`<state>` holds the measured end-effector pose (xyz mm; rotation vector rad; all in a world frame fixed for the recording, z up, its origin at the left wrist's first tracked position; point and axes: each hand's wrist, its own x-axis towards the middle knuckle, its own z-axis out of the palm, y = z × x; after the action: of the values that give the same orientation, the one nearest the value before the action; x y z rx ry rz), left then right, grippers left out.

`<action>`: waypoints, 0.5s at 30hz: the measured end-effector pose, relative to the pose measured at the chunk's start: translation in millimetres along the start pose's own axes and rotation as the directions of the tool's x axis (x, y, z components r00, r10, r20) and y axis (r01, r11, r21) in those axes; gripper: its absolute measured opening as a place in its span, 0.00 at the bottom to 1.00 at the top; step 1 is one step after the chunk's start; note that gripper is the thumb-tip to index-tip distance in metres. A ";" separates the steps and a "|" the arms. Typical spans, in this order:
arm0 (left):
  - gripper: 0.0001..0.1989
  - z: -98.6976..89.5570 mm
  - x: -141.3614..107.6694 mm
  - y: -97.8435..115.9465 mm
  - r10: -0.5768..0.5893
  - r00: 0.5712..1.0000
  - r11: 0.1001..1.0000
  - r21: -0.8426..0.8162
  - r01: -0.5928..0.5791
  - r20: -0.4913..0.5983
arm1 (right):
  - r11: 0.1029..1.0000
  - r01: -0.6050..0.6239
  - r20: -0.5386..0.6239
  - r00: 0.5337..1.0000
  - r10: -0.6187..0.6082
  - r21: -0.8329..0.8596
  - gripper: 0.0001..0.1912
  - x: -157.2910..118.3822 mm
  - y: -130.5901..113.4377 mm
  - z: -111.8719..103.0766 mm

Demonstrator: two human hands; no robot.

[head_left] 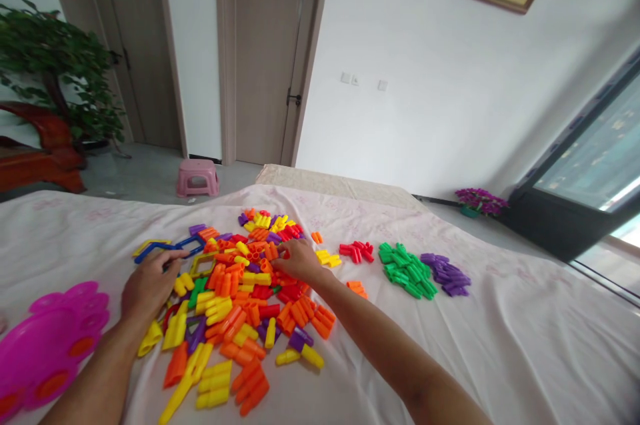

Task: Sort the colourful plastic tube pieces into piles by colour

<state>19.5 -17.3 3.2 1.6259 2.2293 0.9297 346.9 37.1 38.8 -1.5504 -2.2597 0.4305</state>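
Observation:
A mixed pile of plastic tube-shaped building blocks in orange, yellow, red, purple and green lies before me on the cloth. My left hand is at the pile's left edge, its fingers loosely bent and apart, beside blue frame-shaped pieces. No piece shows in it. My right hand reaches into the pile's upper right, with thumb and forefinger bent close together by red and orange blocks; what lies between the fingertips is unclear. Right of that hand are sorted groups of red blocks, green blocks and purple blocks.
A pink paw-shaped tray sits at the left on the pale cloth. Small yellow blocks and orange blocks lie right of the pile. Beyond the cloth stand a pink stool and a potted plant.

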 end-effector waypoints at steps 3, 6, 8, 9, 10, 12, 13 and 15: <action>0.22 -0.4 0.0 0.7 0.007 1.000 1.000 -0.001 -0.007 -0.010 | 0.985 -0.068 -0.044 0.996 0.076 0.158 0.12 -1.2 5.3 5.1; 0.21 -0.3 -0.3 0.6 0.013 1.000 1.000 0.005 -0.013 -0.022 | 0.942 -0.032 -0.109 0.991 0.073 0.334 0.10 -5.7 14.0 6.9; 0.22 -0.5 -0.9 1.1 0.003 1.000 1.000 0.015 -0.003 -0.021 | 0.893 0.005 -0.147 0.987 0.068 0.451 0.09 -9.6 21.5 4.9; 0.22 -0.6 -1.2 1.5 -0.004 1.000 1.000 0.021 0.004 -0.019 | 0.864 0.019 -0.167 0.983 0.076 0.502 0.08 -12.0 25.9 2.7; 0.22 -0.8 -1.5 1.9 -0.010 1.000 1.000 0.026 0.010 -0.015 | 0.838 0.033 -0.195 0.977 0.088 0.545 0.08 -14.8 30.9 -0.4; 0.23 -0.8 -1.6 1.6 -0.020 1.000 0.999 0.038 0.020 -0.001 | 0.802 0.060 -0.263 0.957 0.123 0.594 0.10 -22.9 43.2 -9.2; 0.23 -0.3 -1.0 0.3 -0.024 1.000 0.999 0.047 0.024 0.009 | 0.793 0.066 -0.297 0.943 0.148 0.605 0.11 -28.2 51.0 -14.5; 0.24 2.5 2.2 -5.9 -0.029 0.999 0.997 0.071 0.028 0.016 | 0.783 0.054 -0.354 0.909 0.218 0.620 0.15 -41.6 70.4 -26.0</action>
<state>15.4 -15.4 -2.0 1.6205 2.2923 0.8359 430.6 23.9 25.3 -1.2389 -1.5072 0.7127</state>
